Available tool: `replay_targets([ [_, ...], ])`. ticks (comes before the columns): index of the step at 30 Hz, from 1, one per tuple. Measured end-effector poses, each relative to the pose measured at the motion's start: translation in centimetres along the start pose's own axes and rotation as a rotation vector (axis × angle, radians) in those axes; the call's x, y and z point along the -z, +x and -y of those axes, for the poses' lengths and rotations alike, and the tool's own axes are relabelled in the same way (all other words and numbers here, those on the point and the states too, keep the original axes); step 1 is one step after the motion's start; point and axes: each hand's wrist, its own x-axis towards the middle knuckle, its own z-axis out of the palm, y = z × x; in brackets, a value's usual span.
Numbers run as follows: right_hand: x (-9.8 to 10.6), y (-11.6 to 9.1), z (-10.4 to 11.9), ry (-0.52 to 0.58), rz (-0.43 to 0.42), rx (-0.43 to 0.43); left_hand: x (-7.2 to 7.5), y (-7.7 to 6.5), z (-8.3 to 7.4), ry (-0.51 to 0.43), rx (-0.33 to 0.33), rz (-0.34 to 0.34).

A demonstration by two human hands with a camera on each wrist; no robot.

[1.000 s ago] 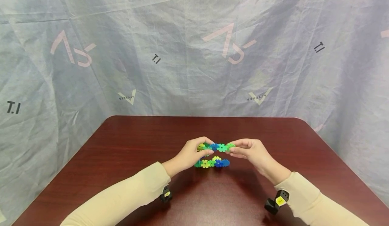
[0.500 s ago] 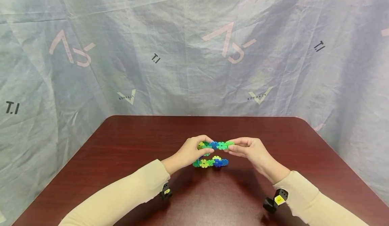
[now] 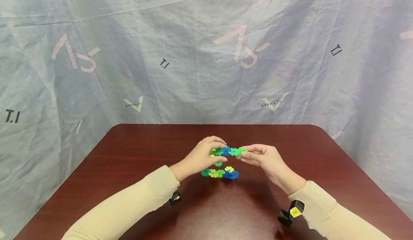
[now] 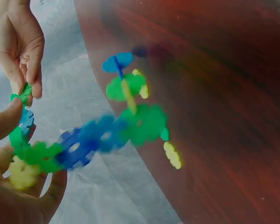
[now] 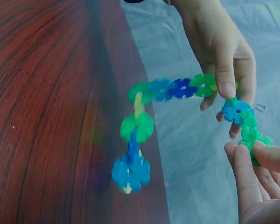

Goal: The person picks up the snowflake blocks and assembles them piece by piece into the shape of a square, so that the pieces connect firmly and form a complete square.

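A chain of interlocking snowflake discs (image 5: 182,87), in green, blue and yellow, is held up above the table. My left hand (image 3: 200,157) grips its upper row near a blue disc (image 3: 225,151), thumb in front and fingers behind. At the right end of that row, my right hand (image 3: 267,157) pinches a green disc (image 5: 256,143) between thumb and fingers. The lower row (image 3: 220,173) hangs beneath, turning a corner in the left wrist view past a green disc (image 4: 143,125). Fingers hide part of the left end.
The dark red wooden table (image 3: 161,136) reaches back to a grey printed curtain (image 3: 193,89). Small black wrist cameras sit under both cuffs, the left one (image 3: 175,198) and the right one (image 3: 291,213).
Both hands have risen slightly with the upper row. The lower row has swung a little left, so the gap between the rows is wider and more discs show there.
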Motion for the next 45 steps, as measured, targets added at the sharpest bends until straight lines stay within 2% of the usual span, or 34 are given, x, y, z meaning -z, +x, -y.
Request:
replay_targets([
  [4, -0.6, -0.1, 0.3, -0.023, 0.008, 0.007, 0.2, 0.2, -0.4, 0.006, 0.021, 0.028],
  [9, -1.4, 0.0, 0.4, -0.038, 0.021, 0.004, 0.1, 0.3, -0.7, -0.113, 0.012, 0.034],
  [15, -1.6, 0.2, 0.3, -0.067, 0.064, 0.024, 0.0, 0.0, -0.7, -0.168, 0.002, -0.003],
  [23, -0.5, 0.7, 0.2, -0.124, 0.181, 0.064, 0.3, -0.7, -0.4, -0.222, -0.004, -0.06],
  [28, -0.1, 1.5, -0.4, -0.135, 0.183, 0.073, 0.6, -1.1, -0.1, -0.248, -0.009, -0.082],
  [33, 0.6, 2.7, -1.6, -0.193, 0.154, 0.046, 0.7, -1.6, 0.2, -0.276, -0.006, -0.09],
  [38, 1.2, 4.5, -3.3, -0.256, 0.136, -0.016, 0.7, -2.1, 0.6, -0.351, 0.008, -0.087],
  [42, 1.4, 5.4, -4.6, -0.325, 0.166, -0.094, 0.8, -2.6, 0.7, -0.419, 0.058, -0.065],
  [45, 1.2, 5.8, -5.4, -0.38, 0.201, -0.132, 1.0, -3.0, 0.7, -0.423, 0.093, -0.059],
])
